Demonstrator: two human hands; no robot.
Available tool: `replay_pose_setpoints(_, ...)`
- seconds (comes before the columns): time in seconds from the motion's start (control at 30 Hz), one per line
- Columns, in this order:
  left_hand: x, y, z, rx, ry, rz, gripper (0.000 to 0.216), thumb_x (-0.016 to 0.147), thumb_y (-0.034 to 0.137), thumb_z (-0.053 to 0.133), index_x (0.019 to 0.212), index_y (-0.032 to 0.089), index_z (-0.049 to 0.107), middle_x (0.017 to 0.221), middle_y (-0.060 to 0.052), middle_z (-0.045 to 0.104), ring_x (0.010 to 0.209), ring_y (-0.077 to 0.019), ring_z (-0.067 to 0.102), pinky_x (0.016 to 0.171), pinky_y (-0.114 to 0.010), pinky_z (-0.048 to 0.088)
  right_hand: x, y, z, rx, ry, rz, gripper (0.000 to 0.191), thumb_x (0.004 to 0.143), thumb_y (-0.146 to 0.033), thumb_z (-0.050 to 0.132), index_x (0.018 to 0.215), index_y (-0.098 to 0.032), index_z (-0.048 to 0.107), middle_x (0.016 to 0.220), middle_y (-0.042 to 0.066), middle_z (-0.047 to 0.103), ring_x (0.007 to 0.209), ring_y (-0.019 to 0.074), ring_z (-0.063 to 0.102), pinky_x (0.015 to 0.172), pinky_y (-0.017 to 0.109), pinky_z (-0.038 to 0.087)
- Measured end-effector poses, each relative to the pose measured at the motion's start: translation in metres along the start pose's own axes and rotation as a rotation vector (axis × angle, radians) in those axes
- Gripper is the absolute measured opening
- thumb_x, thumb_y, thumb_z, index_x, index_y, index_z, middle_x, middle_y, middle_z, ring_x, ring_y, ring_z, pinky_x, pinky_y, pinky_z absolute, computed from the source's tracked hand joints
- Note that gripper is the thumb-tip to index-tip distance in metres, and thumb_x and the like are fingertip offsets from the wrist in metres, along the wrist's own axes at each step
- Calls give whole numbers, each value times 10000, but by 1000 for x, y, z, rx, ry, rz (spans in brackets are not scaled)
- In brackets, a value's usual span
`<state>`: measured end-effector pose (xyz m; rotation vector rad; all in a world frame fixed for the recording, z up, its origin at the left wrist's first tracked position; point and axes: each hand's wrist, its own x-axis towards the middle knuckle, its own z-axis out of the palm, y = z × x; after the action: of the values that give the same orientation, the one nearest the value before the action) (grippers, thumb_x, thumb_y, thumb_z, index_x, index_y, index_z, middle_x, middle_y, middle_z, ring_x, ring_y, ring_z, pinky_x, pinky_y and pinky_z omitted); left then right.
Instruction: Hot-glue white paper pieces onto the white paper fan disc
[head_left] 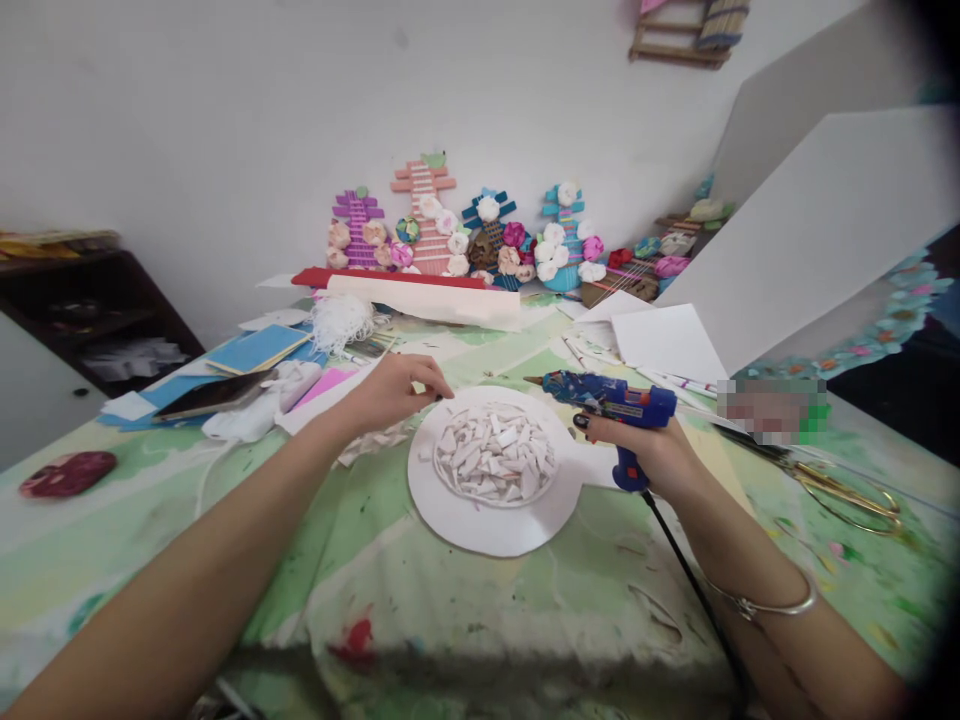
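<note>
A hot glue gun [611, 395], blue with a stained nozzle end, is gripped in my right hand [660, 455]. Its nozzle points left, above the far right rim of a round white board [499, 530] with a handle-like strip on its right. Inside a thin raised ring on the board lies a heap of small white chips [499, 455]. My left hand [397, 390] is at the board's far left rim, fingers bent and closed at the tips; whatever they pinch is too small to make out. Loose pale chips [375, 440] lie under and beside that hand.
Gold-handled scissors [847, 490] lie at right, near white card sheets [667, 340]. On the left are a phone [217, 393], blue sheets [259, 348], shredded white strands [343, 322] and a dark red object [67, 474]. Flower-decorated crafts [431, 225] line the wall. The glue gun's cord [686, 560] runs toward me.
</note>
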<state>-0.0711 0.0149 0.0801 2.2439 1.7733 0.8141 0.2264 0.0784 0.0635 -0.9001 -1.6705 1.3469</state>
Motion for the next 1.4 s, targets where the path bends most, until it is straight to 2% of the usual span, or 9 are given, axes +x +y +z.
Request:
replay_pose_setpoints(0.2, -5, -34, -35, 298, -212, -434, 145, 598, 195, 602, 704, 184, 700, 704, -15, 691, 658, -157, 612, 564, -208, 435, 1, 0, -1, -2, -18, -13, 362, 600, -317, 756, 950, -239, 703, 1009, 19, 691, 1012, 253, 599, 882, 351, 475)
replay_pose_setpoints(0.33, -13, -45, -45, 255, -343, -618, 133, 564, 206, 607, 668, 189, 688, 668, -20, 682, 584, -149, 607, 497, -194, 441, 0, 1, -2, -56, 2, 15, 384, 590, -342, 760, 953, -230, 704, 986, 34, 695, 981, 279, 607, 864, 388, 482)
replay_pose_setpoints(0.5, -28, -38, -49, 39, -735, -792, 124, 489, 173, 650, 609, 188, 678, 596, -55, 669, 566, -180, 630, 504, -225, 487, 0, 2, -1, -49, -1, 20, 395, 588, -348, 760, 955, -218, 701, 977, 50, 693, 978, 292, 605, 871, 415, 477)
replay_pose_setpoints(0.6, -33, -36, -49, 9, -729, -892, 95, 472, 121, 623, 552, 170, 636, 541, -71, 651, 569, -209, 648, 525, -254, 509, 0, 1, 0, -40, -16, 14, 356, 600, -334, 756, 936, -229, 703, 959, 32, 698, 957, 264, 615, 854, 374, 486)
replay_pose_setpoints(0.8, -26, -38, -38, 156, -587, -849, 138, 449, 68, 591, 550, 160, 606, 561, -62, 646, 550, -222, 639, 510, -279, 501, 0, -1, 1, -51, -34, -7, 366, 612, -322, 749, 963, -231, 702, 991, 30, 694, 971, 263, 612, 860, 367, 484)
replay_pose_setpoints(0.97, -20, -33, -29, 316, -590, -786, 141, 419, 47, 593, 509, 155, 600, 522, -73, 625, 542, -244, 628, 511, -301, 485, -1, 0, 0, -45, -31, 3, 381, 611, -329, 750, 972, -223, 696, 993, 31, 693, 981, 269, 610, 868, 379, 484)
replay_pose_setpoints(1.17, -22, -43, -30, 364, -599, -707, 192, 429, 59, 556, 576, 162, 626, 538, -52, 638, 535, -217, 623, 463, -244, 453, 0, 3, -1, -28, -36, 6, 353, 607, -314, 754, 950, -245, 705, 989, 9, 697, 978, 241, 614, 865, 332, 482)
replay_pose_setpoints(1.3, -22, -47, -41, 291, -603, -697, 104, 493, 125, 588, 576, 165, 636, 553, -42, 649, 556, -194, 634, 467, -213, 451, -2, 1, -1, -78, -42, 26, 355, 607, -332, 750, 942, -223, 706, 930, 24, 705, 934, 252, 625, 798, 336, 507)
replay_pose_setpoints(1.4, -19, -38, -49, 113, -536, -572, 103, 582, 203, 615, 666, 183, 671, 616, -24, 676, 604, -167, 643, 496, -196, 465, -3, -2, 1, -146, -56, 33, 354, 621, -351, 738, 951, -227, 701, 878, 14, 707, 875, 240, 633, 734, 314, 511)
